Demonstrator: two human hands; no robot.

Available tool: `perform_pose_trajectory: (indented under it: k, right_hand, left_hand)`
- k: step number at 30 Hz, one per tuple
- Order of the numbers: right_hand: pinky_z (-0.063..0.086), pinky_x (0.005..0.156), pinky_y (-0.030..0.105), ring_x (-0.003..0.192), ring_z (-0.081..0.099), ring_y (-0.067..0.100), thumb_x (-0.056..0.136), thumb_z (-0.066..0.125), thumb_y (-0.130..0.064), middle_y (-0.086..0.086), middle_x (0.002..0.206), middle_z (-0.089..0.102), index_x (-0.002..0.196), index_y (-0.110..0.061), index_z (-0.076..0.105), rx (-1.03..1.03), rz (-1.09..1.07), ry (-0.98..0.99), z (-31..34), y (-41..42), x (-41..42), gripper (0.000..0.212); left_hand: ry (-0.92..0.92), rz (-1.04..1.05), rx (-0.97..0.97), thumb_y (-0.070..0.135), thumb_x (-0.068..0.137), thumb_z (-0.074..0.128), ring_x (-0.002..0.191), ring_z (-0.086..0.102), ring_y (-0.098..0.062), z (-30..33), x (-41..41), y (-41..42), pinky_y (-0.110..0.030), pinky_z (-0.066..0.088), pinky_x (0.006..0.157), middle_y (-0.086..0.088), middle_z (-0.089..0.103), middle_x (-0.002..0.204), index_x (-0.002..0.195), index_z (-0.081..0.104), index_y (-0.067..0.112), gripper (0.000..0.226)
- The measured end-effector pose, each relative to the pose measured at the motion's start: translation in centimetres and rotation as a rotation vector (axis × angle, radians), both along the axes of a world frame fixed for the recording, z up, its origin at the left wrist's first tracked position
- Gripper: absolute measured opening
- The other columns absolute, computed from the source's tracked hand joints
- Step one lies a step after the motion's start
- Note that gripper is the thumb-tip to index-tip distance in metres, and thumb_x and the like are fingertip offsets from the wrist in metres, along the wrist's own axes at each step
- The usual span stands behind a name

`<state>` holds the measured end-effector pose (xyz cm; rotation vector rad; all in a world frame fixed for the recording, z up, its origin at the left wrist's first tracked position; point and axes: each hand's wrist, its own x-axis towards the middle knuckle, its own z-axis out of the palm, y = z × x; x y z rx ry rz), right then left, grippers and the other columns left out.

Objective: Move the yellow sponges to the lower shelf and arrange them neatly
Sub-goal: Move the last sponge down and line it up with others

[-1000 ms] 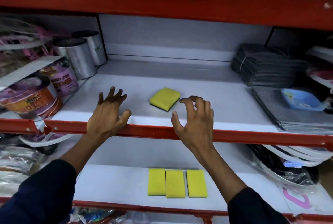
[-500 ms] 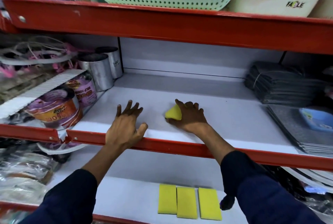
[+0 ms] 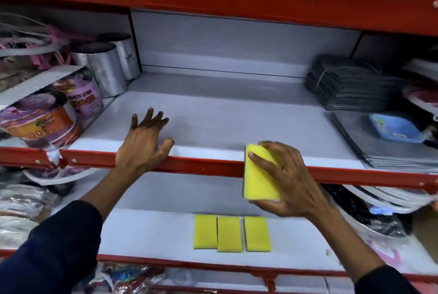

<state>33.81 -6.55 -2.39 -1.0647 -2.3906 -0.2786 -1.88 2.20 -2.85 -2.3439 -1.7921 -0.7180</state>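
My right hand [image 3: 288, 181] grips a yellow sponge [image 3: 258, 180] with a dark underside, held upright in the air in front of the upper shelf's red rail [image 3: 201, 165]. Three yellow sponges [image 3: 229, 234] lie side by side in a row on the white lower shelf [image 3: 147, 234], below and a little left of the held one. My left hand [image 3: 144, 144] rests flat on the upper shelf [image 3: 225, 113] at its front edge, fingers spread and holding nothing.
Silver tins [image 3: 106, 66] and purple-orange tubs [image 3: 38, 125] crowd the upper shelf's left side. Dark folded cloths [image 3: 350, 85], grey mats [image 3: 388, 151] and a blue tray [image 3: 395, 128] fill its right. Plastic-wrapped goods [image 3: 21, 201] sit at lower left, plates [image 3: 388, 201] at lower right.
My right hand closed on the sponge on the upper shelf, lifted it off and brought it forward past the red rail. My left hand stayed on the shelf edge.
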Motion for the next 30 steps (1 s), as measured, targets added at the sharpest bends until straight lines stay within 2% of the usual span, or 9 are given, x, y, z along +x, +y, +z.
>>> perform_pose_trajectory:
  k: [4,6,11,17,22,26,28,30]
  right_hand:
    - [0.022,0.115,0.043,0.135,0.038,0.03,0.071,0.067,-0.064,0.011,0.146,0.039,0.145,-0.024,0.036,-0.056,0.044,-0.114,-5.5,-3.0,3.7,0.09]
    - [0.024,0.114,0.045,0.136,0.038,0.028,0.071,0.067,-0.063,0.01,0.146,0.04,0.145,-0.022,0.036,-0.151,0.028,-0.12,-8.2,-3.9,4.9,0.09]
    - [0.03,0.114,0.051,0.141,0.032,0.025,0.075,0.065,-0.058,0.006,0.153,0.035,0.15,-0.017,0.025,-0.414,-0.146,-0.089,-14.5,-3.9,7.4,0.094]
    - [0.031,0.114,0.056,0.142,0.031,0.033,0.06,0.066,-0.056,0.008,0.152,0.036,0.15,-0.018,0.018,-0.691,-0.389,-0.136,-21.2,-1.7,10.2,0.109]
    - [0.015,0.122,0.051,0.149,0.012,0.031,0.062,0.066,-0.046,0.008,0.157,0.025,0.152,-0.012,0.011,-0.81,-0.442,-0.187,-23.5,-1.1,10.1,0.11]
    - [0.009,0.123,0.045,0.151,0.003,0.029,0.066,0.062,-0.042,0.007,0.163,0.01,0.152,-0.01,0.002,-0.886,-0.425,-0.188,-24.0,-1.4,9.9,0.11]
    - [0.008,0.123,0.042,0.151,-0.003,0.025,0.064,0.055,-0.045,0.005,0.163,0.0,0.152,-0.009,-0.004,-0.899,-0.412,-0.173,-24.1,-1.6,9.8,0.112]
    - [0.006,0.122,0.037,0.146,-0.009,0.015,0.06,0.046,-0.057,-0.002,0.16,-0.006,0.151,-0.009,-0.006,-0.889,-0.399,-0.127,-24.0,-1.7,9.9,0.116]
  left_hand:
    - [0.005,-0.007,-0.007,0.052,0.08,0.025,0.153,0.016,-0.022,-0.2,0.1,0.1,-0.05,0.003,0.125,-0.012,0.038,0.157,0.143,0.046,0.009,0.079]
    - [0.005,-0.008,-0.006,0.052,0.081,0.024,0.153,0.016,-0.021,-0.2,0.1,0.1,-0.05,0.003,0.125,-0.012,0.038,0.157,0.143,0.046,0.009,0.079]
    - [0.012,-0.001,-0.011,0.051,0.081,0.024,0.153,0.017,-0.021,-0.2,0.1,0.1,-0.048,0.002,0.125,-0.012,0.039,0.157,0.142,0.047,0.009,0.078]
    - [0.006,0.014,-0.032,0.048,0.08,0.027,0.152,0.018,-0.02,0.1,0.2,0.0,-0.051,0.005,0.126,-0.011,0.04,0.156,0.141,0.048,0.009,0.076]
    - [0.013,0.01,-0.037,0.048,0.08,0.027,0.152,0.02,-0.019,0.0,0.2,-0.2,-0.048,0.005,0.125,-0.01,0.041,0.156,0.14,0.049,0.01,0.075]
    - [0.034,-0.002,-0.037,0.049,0.082,0.026,0.152,0.02,-0.021,0.1,0.2,-0.4,-0.052,0.009,0.125,-0.008,0.04,0.157,0.142,0.048,0.012,0.073]
    - [0.018,-0.012,-0.044,0.05,0.085,0.024,0.152,0.018,-0.022,0.1,0.2,-0.9,-0.054,0.009,0.125,-0.007,0.038,0.158,0.144,0.045,0.014,0.072]
    - [-0.016,-0.036,-0.023,0.049,0.09,0.024,0.153,0.016,-0.023,-0.1,0.6,-1.8,-0.055,0.009,0.125,-0.007,0.036,0.159,0.147,0.041,0.016,0.068]
